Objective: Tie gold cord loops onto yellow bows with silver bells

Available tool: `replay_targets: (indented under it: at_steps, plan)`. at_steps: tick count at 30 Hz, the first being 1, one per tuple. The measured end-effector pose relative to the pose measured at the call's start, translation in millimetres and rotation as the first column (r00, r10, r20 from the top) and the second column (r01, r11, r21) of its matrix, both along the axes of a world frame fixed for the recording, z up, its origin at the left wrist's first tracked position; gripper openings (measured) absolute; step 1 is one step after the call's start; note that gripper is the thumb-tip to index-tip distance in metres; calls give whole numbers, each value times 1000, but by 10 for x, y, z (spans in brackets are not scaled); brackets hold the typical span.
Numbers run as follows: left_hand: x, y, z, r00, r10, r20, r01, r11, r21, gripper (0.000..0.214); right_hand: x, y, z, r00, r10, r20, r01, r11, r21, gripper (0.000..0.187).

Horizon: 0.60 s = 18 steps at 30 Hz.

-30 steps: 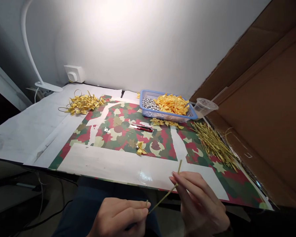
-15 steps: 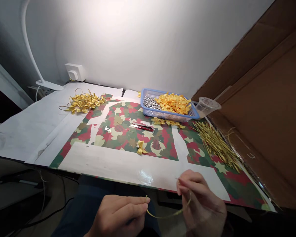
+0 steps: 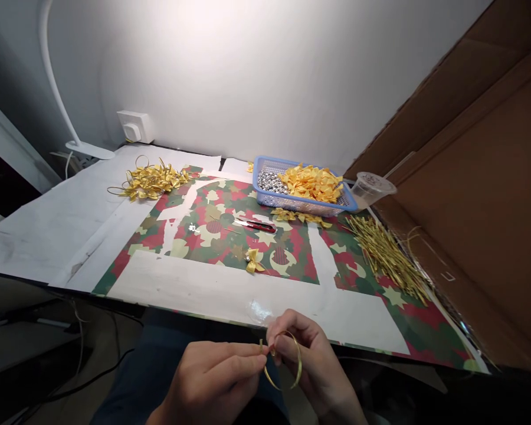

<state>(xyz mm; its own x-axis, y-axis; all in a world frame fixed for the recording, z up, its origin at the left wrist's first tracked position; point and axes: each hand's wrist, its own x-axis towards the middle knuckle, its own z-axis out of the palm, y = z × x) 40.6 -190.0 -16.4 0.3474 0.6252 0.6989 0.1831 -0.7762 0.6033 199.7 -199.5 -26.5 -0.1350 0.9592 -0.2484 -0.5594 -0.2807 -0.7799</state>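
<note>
The right hand [image 3: 319, 373] has swung in to the left hand [image 3: 207, 383], curling the gold strip [image 3: 299, 361] into a loop. Both pinch its ends together, which are best kept level and overlapped.

A: Ahead of you, a blue plastic mesh basket [image 3: 350, 205] sits at the far edge of the red-and-green star-patterned paper sheet [image 3: 194, 203]. It holds yellow satin bows [image 3: 310, 182] and small silver balls [image 3: 269, 182].

B: Just right of it stands a clear plastic cup [image 3: 371, 189]. Nearer you, a heap of straight gold strips [image 3: 387, 254] lies along the brown cardboard wall [image 3: 482, 177].

A: To your left, a tangle of looped gold ribbons [image 3: 153, 180] rests near a white wall socket [image 3: 134, 127].

B: Mid-sheet, red-handled snips [image 3: 256, 224] and one lone yellow bow [image 3: 253, 260] lie apart.
</note>
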Motion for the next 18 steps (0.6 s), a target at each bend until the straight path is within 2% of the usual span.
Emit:
replay_targets:
  at_steps: [6, 13, 18]
  plan:
    - [-38, -6, -13, 997, -41, -65, 42, 999, 18, 22, 33, 25, 67, 998, 60, -14, -58, 993, 104, 18]
    - [-38, -11, -19, 995, -57, -87, 59, 998, 22, 21, 77, -10, 15, 989, 136, 59, -139, 989, 53, 17]
    - [-34, -10, -39, 994, -54, -98, 58, 998, 39, 20, 89, -10, 15, 982, 131, 136, -137, 990, 38, 21]
